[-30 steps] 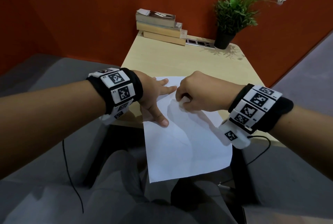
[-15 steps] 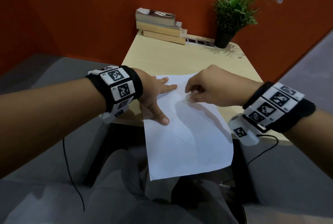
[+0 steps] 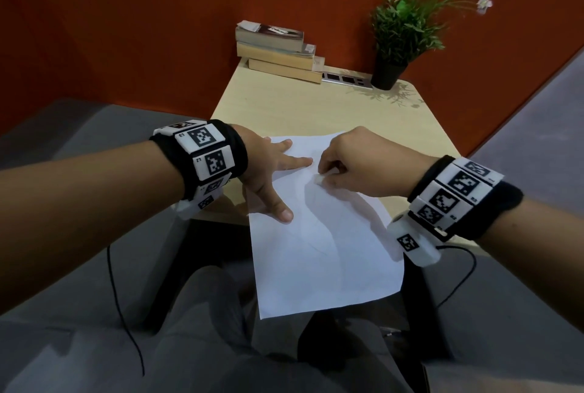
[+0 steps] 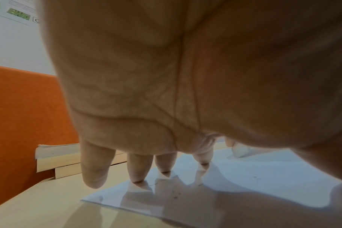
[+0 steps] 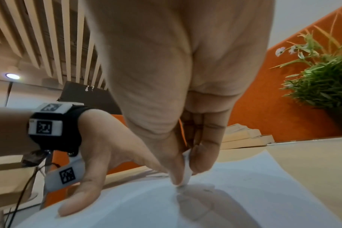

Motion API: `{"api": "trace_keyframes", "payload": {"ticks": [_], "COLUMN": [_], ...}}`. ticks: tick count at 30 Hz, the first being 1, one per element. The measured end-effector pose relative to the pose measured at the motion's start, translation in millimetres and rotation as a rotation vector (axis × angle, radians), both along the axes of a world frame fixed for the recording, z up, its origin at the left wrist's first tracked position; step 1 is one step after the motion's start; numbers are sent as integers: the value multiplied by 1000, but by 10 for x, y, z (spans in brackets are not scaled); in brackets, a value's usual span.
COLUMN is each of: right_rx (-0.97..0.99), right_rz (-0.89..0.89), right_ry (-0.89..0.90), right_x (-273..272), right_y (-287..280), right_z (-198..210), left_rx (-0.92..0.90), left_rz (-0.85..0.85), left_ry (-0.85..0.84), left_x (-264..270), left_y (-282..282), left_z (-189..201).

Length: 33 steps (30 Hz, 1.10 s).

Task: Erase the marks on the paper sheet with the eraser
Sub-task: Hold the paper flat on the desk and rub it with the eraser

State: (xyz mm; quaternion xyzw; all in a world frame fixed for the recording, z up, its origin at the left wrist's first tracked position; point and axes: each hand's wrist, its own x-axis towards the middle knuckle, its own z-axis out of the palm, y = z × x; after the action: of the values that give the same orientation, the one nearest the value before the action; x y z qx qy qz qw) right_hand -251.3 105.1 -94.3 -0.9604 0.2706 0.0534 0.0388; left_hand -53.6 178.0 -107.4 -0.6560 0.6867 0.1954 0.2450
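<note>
A white paper sheet (image 3: 322, 253) lies on the light wooden table (image 3: 303, 108), its near part hanging over the front edge. My left hand (image 3: 275, 178) presses the sheet's left side with fingers spread flat; the fingertips (image 4: 164, 172) rest on the paper (image 4: 263, 177). My right hand (image 3: 357, 162) pinches a small white eraser (image 3: 319, 178) between thumb and fingers, its tip on the sheet's upper middle. In the right wrist view the eraser (image 5: 186, 174) touches the paper (image 5: 263, 192) beside the left hand (image 5: 100, 162). Faint pencil marks show below the eraser.
A stack of three books (image 3: 278, 51) sits at the table's back left, a socket strip (image 3: 346, 79) and a potted plant (image 3: 401, 42) at the back right. An orange wall rises behind. Cables hang off both wrists, over my lap.
My right hand with the eraser moved up and right on the sheet, then came back left and a little nearer. The left hand stays put on the paper.
</note>
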Motion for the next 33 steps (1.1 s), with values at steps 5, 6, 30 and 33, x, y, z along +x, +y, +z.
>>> {"api": "trace_keyframes", "payload": {"ticks": [5, 6, 30, 33], "right_rx": [-10, -5, 21, -7], "right_rz": [47, 67, 18, 29], "right_ry": [60, 81, 68, 55], "right_x": [30, 32, 63, 64], "right_y": [60, 83, 68, 70], "right_z": [-59, -53, -27, -75], "left_rx": [-4, -6, 1, -1], "left_rz": [4, 3, -4, -1], "left_ry": [-7, -6, -13, -18], "left_x": [4, 2, 7, 7], "left_y": [-6, -8, -37, -36], "left_z": [-21, -26, -47, -52]}}
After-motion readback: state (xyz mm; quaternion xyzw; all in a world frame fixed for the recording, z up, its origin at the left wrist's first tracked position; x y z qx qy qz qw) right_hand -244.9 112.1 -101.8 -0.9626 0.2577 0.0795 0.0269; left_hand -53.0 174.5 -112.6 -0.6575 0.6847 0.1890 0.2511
